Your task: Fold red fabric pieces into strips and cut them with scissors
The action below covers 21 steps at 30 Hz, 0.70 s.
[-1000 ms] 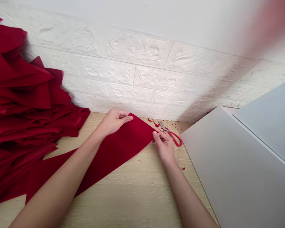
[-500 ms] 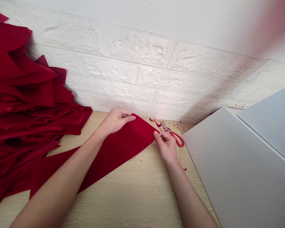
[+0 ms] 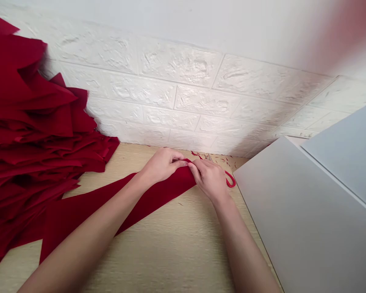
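Note:
A long strip of red fabric [image 3: 167, 193] lies slantwise over the wooden tabletop [image 3: 171, 248]. My left hand [image 3: 163, 165] pinches its far edge between thumb and fingers. Close beside it, my right hand [image 3: 210, 177] grips the same edge near the right end, thumb toward the left hand's fingertips. The fabric bunches up slightly between the two hands. Behind my right hand are scissors, mostly hidden; one red handle loop [image 3: 231, 179] shows to its right. My left forearm covers part of the strip.
A tall heap of red fabric pieces [image 3: 33, 130] fills the left side. White brick-patterned wall [image 3: 189, 97] rises behind the table. Grey-white panels [image 3: 295, 215] stand at the right. Small red scraps [image 3: 228, 160] lie along the wall. A blurred reddish shape hangs at upper right.
My left hand has moved right along the fabric's edge, and my right hand slightly left and up, so they nearly meet. The edge between them is now gathered, and the scissors are mostly covered.

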Motion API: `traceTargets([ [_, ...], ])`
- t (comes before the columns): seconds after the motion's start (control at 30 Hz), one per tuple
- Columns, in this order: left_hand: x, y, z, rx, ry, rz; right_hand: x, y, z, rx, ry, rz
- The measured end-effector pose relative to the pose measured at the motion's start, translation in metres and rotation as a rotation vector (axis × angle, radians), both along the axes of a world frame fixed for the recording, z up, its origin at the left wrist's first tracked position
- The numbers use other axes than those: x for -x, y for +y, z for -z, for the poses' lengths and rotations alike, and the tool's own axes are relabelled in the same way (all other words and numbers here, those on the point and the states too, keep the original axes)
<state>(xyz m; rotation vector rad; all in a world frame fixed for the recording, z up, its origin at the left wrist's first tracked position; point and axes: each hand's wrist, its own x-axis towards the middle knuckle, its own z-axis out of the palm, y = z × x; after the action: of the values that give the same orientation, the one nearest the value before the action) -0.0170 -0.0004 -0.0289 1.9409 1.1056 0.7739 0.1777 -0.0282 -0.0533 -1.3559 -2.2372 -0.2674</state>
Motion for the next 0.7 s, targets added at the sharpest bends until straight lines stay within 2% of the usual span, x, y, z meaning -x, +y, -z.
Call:
traceTargets([
  [0.07, -0.002, 0.000, 0.000, 0.004, -0.023, 0.025, 0.002, 0.003, 0.002, 0.002, 0.004, -0.031],
  [0.17, -0.004, -0.001, 0.003, 0.024, -0.061, 0.060, 0.000, 0.002, 0.007, 0.010, 0.137, 0.001],
  [0.23, -0.001, -0.003, 0.007, 0.062, -0.027, 0.055, -0.006, 0.001, 0.008, 0.028, 0.277, 0.085],
  [0.33, 0.016, -0.009, 0.015, 0.118, 0.177, 0.027, -0.024, -0.001, 0.008, 0.049, 0.484, 0.278],
  [0.43, 0.052, -0.024, 0.016, 0.182, 0.380, 0.013, -0.042, 0.000, 0.011, 0.176, 0.510, 0.371],
  [0.53, 0.100, -0.051, 0.008, 0.234, 0.554, -0.085, -0.046, 0.001, 0.016, 0.327, 0.321, 0.404],
  [0.63, 0.157, -0.081, 0.010, 0.108, 0.671, -0.192, -0.034, 0.002, 0.017, 0.391, 0.095, 0.493],
  [0.7, 0.200, -0.098, 0.026, -0.029, 0.728, -0.264, -0.026, 0.002, 0.016, 0.426, -0.009, 0.545],
])
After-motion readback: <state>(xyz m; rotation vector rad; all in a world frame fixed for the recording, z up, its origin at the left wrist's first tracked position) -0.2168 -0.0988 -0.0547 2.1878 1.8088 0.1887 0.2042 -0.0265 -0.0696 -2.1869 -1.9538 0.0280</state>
